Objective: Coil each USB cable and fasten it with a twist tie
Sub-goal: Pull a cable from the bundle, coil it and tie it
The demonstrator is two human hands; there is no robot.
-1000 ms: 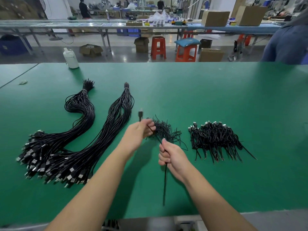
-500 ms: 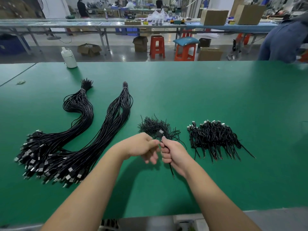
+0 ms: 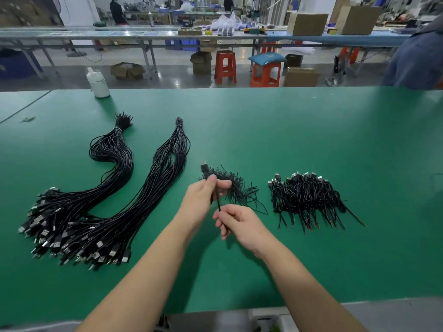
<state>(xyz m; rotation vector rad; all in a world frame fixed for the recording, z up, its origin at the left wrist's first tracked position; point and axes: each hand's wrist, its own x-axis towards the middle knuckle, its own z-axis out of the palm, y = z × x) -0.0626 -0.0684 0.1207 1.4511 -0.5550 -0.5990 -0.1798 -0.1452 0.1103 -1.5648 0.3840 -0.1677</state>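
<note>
A broad green-topped desk (image 3: 311, 140) fills most of the view; its near edge is cut off by the bottom of the frame, and its left and right ends run out of sight. On its left lie two long bundles of straight black USB cables (image 3: 134, 202), each tied near the far end, their metal-tipped plugs fanned out toward the near side; the single cables inside them cannot be told apart. To the right sits a heap of coiled black USB cables (image 3: 304, 197), so tangled that no tie on any coil can be made out. Between the heaps lies a small pile of thin black twist ties (image 3: 237, 190), partly hidden behind the left hand (image 3: 201, 202).

That hand's thumb and fingers (image 3: 211, 182) are pinched on one black USB cable (image 3: 217, 203) just below its plug, which stands up above the thumb. The cable runs down a short way into the right hand (image 3: 239, 224), whose fingers are curled around it; the rest of the cable is hidden in that grip. Both hands hover above the desk, close together.

A white plastic bottle (image 3: 97, 83) stands at the far left edge.
</note>
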